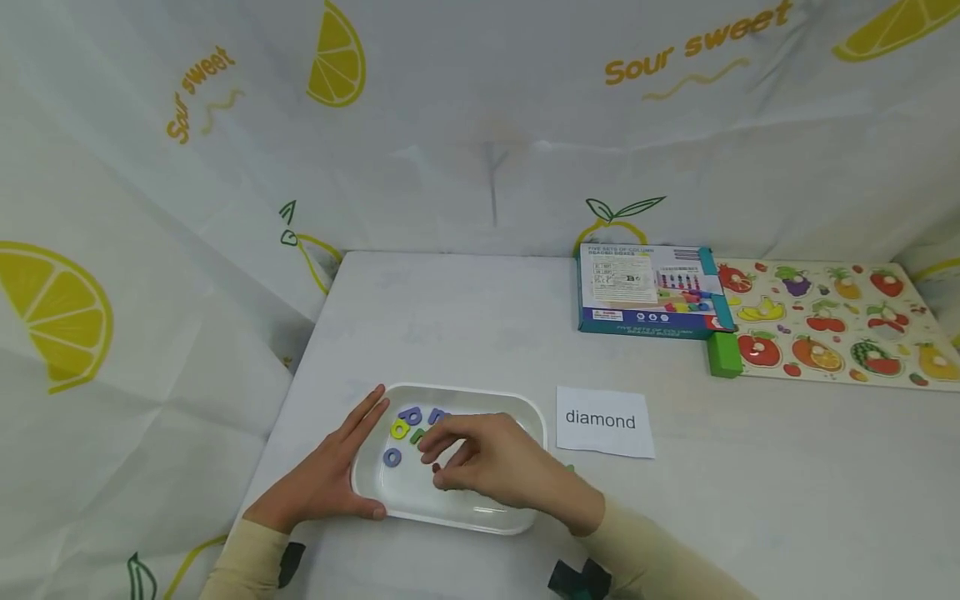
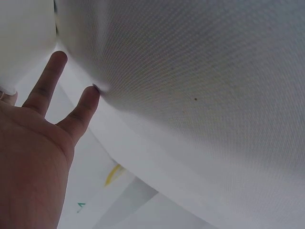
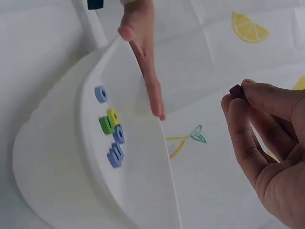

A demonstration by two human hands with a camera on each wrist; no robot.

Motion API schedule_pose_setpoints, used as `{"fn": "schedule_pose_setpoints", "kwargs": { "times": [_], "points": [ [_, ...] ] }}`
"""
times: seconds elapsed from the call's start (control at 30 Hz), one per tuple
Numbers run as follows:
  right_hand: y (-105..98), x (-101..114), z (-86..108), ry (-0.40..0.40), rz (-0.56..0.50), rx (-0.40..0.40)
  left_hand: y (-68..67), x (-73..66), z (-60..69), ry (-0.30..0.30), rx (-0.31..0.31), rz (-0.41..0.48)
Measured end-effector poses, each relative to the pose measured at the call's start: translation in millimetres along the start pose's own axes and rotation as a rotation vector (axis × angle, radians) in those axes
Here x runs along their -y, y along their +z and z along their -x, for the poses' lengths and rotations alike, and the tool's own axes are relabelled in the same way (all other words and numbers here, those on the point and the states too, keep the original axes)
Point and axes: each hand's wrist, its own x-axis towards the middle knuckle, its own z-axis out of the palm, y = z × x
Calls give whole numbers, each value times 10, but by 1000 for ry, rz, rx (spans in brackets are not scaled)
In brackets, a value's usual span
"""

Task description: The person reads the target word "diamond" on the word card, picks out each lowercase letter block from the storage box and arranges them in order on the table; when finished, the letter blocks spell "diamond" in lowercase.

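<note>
My left hand (image 1: 330, 475) spans the left end of the white tray (image 1: 450, 523), thumb at the near edge and straight fingers along the side. In the left wrist view this hand (image 2: 38, 138) has its fingers spread. Above the tray my right hand (image 1: 502, 462) pinches a small dark piece (image 3: 237, 91) between thumb and fingertip, seen in the right wrist view. In the tray lie a blue ring-shaped letter (image 1: 392, 457), a yellow letter (image 1: 400, 429), a green letter (image 1: 417, 436) and blue letters (image 1: 410, 416), partly hidden by my right hand.
A card (image 1: 604, 422) reading "diamond" lies right of the tray. Farther back are a boxed set (image 1: 651, 292), a green block (image 1: 724, 355) and a fruit picture board (image 1: 840, 325). Dark objects (image 1: 579, 579) lie by the right sleeve. A bit of green (image 1: 570, 468) shows beside the right wrist.
</note>
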Motion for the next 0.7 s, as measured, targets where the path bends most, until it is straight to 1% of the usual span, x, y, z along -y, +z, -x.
{"fn": "schedule_pose_setpoints", "kwargs": {
  "times": [0.1, 0.2, 0.27, 0.43, 0.5, 0.57, 0.63, 0.7],
  "points": [
    [-209, 5, 195, -8, 9, -91, -2, 3, 1, -14, -3, 6],
    [-384, -39, 415, 34, 37, -184, 1, 10, 4, -18, -7, 11],
    [-466, -97, 551, 71, 49, -235, 1, 10, 6, -18, -8, 11],
    [-605, -308, 832, 115, 151, -380, 1, 3, 5, -17, -5, 14],
    [-634, -396, 929, 151, 206, -443, -1, 1, 2, -16, -6, 16],
    [-643, -485, 1014, 207, 249, -483, 0, -3, 4, -20, -5, 18],
    [-634, -576, 1086, 277, 273, -503, 1, -4, 6, -21, -5, 15],
    [-610, -666, 1131, 341, 280, -507, 3, -5, 11, -27, -5, 14]
  ]
}}
